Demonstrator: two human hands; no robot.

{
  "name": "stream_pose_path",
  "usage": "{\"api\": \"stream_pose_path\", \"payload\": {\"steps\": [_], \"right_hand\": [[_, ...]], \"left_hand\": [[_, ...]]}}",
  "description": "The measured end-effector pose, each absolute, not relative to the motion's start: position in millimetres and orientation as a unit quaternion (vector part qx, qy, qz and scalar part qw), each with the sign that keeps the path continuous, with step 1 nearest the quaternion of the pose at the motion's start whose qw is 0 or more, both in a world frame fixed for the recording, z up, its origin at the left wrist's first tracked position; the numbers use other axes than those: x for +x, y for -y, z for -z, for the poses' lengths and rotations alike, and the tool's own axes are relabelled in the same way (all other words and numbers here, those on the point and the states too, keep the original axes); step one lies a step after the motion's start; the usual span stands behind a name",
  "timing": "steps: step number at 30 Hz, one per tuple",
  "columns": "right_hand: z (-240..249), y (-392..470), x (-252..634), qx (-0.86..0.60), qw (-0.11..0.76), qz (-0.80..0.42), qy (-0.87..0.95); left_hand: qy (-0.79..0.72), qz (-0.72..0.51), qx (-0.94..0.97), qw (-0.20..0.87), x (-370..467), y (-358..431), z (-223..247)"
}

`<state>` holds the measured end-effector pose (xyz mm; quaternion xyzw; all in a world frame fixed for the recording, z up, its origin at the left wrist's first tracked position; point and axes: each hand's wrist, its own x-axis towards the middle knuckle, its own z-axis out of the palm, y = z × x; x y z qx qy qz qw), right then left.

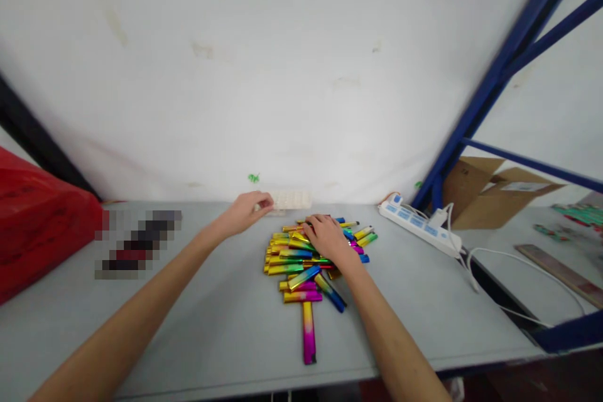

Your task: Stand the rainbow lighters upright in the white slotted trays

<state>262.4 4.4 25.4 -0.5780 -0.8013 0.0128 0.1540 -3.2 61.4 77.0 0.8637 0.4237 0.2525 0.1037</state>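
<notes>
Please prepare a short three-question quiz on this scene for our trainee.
1. Which hand is at the pile of shiny coloured pieces: left or right?
2. True or false: the white power strip lies to the right of the pile in the picture.
3. Fill in the blank: The left hand is at one end of a whitish tray-like piece, close to the ____.

Key:
1. The right hand.
2. True.
3. Wall.
</notes>
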Motion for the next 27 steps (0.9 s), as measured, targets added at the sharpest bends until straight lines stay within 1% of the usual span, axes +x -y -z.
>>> {"api": "stream_pose_path", "payload": {"steps": [2,4,7,10,15,21,27], "right_hand": [[-26.9,-4.3,263.1,-0.579,0.149,-0.013,0.801],[-27.7,-4.6,264.2,-0.579,0.145,-0.013,0.802],[-27.1,-5.8,266.3,-0.578,0.143,-0.02,0.803],[-25.9,-7.2,268.1,-0.577,0.141,-0.025,0.804],[-27.1,-10.3,275.4,-0.566,0.154,-0.024,0.809],[-29.6,-20.7,309.0,-0.574,0.252,-0.02,0.778],[-33.6,-14.5,342.4,-0.554,0.289,-0.061,0.778]], "left_hand": [[-0.455,-0.258,0.843,0.124,-37.3,-28.5,-86.7],[-0.488,-0.25,0.825,0.139,-71.1,5.5,-86.2],[-0.515,-0.231,0.812,0.15,-110.7,46.0,-69.0],[-0.512,-0.192,0.816,0.187,-129.7,64.9,-46.6],[-0.475,-0.146,0.846,0.193,-116.8,55.9,-31.6],[-0.427,-0.112,0.874,0.202,-84.9,22.6,-37.4],[-0.393,-0.085,0.891,0.21,-61.5,-1.7,-38.3]]}}
